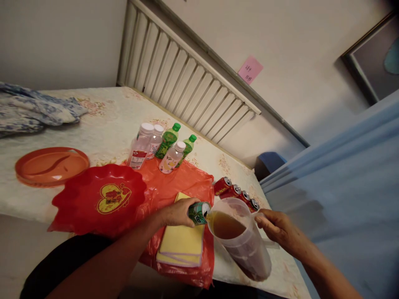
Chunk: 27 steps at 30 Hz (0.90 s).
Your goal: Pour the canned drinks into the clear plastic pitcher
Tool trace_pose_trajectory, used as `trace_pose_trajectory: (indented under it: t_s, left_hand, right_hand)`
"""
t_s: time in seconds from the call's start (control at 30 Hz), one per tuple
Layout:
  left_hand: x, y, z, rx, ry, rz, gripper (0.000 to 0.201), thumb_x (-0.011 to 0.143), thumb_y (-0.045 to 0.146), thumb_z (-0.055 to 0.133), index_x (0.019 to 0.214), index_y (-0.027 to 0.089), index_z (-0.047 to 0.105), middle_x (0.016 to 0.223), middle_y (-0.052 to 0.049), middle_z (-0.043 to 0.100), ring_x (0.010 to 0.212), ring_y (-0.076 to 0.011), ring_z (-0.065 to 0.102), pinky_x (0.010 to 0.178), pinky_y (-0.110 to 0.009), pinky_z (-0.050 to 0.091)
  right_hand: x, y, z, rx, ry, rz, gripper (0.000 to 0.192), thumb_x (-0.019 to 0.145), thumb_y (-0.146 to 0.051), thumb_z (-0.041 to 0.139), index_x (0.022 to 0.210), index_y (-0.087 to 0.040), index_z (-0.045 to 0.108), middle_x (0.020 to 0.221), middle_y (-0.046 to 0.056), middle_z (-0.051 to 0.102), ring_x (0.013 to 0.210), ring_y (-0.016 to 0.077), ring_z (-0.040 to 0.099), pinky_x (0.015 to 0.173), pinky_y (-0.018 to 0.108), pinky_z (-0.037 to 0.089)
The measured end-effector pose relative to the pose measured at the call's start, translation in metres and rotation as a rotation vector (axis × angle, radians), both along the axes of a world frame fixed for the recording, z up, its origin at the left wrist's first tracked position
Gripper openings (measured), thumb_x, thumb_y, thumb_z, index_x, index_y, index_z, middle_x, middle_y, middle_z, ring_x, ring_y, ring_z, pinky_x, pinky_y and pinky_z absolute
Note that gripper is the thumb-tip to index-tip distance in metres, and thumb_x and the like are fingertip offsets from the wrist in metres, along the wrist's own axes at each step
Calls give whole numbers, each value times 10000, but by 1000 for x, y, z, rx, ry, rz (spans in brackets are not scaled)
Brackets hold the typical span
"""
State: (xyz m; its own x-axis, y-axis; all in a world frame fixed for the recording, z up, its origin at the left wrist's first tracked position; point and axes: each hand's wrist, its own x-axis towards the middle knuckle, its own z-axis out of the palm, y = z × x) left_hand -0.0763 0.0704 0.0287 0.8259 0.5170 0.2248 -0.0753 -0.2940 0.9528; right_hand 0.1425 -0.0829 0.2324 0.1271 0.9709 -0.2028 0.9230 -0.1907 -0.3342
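Note:
My left hand [180, 212] is wrapped round a green drink can [196, 214], tipped sideways at the rim of a clear plastic pitcher [252, 249]. Amber liquid runs from the can's opening into the pitcher, where brown liquid [229, 226] stands. On the pitcher's far side, my right hand [274, 226] grips its handle, mostly hidden by the fingers. Yellow folded cloths [182, 241] lie below my left hand on a red plastic bag [199, 176]. Several red cans [222, 187] stand in a row just behind the pitcher.
Several bottles with white caps [171, 158] or green caps [168, 141] stand at the back of the bag. Leftward are a red scalloped tray [81, 203], an orange plate [37, 166] and a bunched patterned cloth [34, 110]. A radiator [187, 79] lines the wall; a blue curtain [343, 178] hangs right.

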Motion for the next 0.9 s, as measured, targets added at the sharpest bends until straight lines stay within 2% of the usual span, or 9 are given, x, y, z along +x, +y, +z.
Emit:
trace_pose_trajectory:
  t_s: [0.47, 0.73, 0.9]
  left_hand:
    - [1, 0, -1, -35, -1, -11, 714, 537, 94, 747, 1220, 221, 581, 1207, -43, 654, 1080, -266, 608, 954, -355, 456]
    - [2, 2, -9, -21, -6, -4, 713, 559, 137, 754, 1242, 229, 574, 1205, -34, 659, 1082, -263, 611, 943, -334, 462]
    - [3, 3, -13, -49, -4, 1, 749, 554, 159, 767, 1267, 228, 544, 1215, -37, 654, 1095, -262, 607, 929, -324, 471]
  right_hand:
    - [0, -1, -1, 49, 9, 15, 549, 873, -666, 430, 647, -178, 538, 586, -29, 384, 579, 126, 356, 521, 248, 317]
    - [1, -3, -3, 46, 44, -11, 563, 862, -692, 423, 626, -186, 495, 583, -36, 358, 557, 116, 335, 497, 241, 290]
    - [10, -7, -13, 30, 163, -77, 572, 842, -739, 409, 638, -205, 447, 536, -59, 322, 507, 100, 285, 459, 234, 246]
